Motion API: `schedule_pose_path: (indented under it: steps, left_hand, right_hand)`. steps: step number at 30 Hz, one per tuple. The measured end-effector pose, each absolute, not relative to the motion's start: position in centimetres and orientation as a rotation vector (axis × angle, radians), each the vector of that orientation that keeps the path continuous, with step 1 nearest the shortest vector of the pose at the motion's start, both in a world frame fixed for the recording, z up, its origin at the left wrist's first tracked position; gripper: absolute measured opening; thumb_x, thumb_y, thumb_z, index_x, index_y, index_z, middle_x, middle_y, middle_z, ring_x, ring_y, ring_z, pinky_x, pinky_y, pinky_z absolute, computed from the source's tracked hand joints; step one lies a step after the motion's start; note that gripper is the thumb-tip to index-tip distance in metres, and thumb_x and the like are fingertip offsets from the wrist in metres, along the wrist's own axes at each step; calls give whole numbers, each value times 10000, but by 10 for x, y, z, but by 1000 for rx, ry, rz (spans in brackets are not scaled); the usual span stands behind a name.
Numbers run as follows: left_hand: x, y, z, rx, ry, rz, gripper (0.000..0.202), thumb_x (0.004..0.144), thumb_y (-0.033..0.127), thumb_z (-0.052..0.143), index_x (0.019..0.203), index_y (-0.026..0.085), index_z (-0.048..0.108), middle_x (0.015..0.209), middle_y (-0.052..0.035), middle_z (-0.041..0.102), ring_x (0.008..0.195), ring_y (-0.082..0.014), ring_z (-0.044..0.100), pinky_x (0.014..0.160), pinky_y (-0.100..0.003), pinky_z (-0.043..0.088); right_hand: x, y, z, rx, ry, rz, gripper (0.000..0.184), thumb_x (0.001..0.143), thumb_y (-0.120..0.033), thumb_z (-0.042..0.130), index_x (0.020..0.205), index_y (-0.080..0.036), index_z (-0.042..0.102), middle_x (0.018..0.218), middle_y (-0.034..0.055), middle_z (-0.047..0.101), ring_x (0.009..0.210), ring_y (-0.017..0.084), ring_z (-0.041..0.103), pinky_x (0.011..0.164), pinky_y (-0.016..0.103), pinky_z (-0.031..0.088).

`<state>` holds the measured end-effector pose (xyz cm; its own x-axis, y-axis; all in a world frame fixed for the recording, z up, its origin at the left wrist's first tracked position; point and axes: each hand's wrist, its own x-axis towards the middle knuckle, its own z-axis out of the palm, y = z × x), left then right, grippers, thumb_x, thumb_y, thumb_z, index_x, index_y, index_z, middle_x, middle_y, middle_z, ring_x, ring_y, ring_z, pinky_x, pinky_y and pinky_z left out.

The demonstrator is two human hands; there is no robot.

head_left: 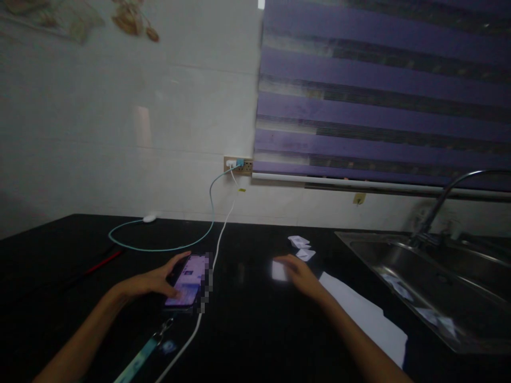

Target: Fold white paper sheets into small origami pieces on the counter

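Steady phone (190, 274) firmly with left hand (149, 282), clamped on its edge; cannot tell grip of right hand (303, 276).

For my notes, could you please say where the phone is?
In the head view, the phone is left of centre, against the left hand, beside the white cable.
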<state>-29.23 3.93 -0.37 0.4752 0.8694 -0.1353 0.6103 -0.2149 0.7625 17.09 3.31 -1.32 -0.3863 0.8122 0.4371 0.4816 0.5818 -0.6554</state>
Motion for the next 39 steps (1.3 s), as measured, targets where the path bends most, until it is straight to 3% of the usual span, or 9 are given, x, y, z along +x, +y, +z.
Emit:
schedule_pose_path:
  steps: [14,39]
  left_hand:
    - [-288,40,-4,1882,1231,376,1116,617,374,743,1469,275,28,1523,-102,192,1363,-332,250,1115,-424,213]
    - [-290,41,-3,1955,1260,356,1096,623,389,741,1472,287,56,1535,-95,163,1383,-335,190,1126,-443,185]
  right_hand:
    - [170,33,-10,-1032,-2056,586,335,898,-281,441,1175,-193,607,1110,111,612,1021,257,569,906,445,434]
    - [169,31,-9,-1039,-2041,588,338,910,-327,444,1172,-195,611,1104,108,617,1029,261,569,916,448,434]
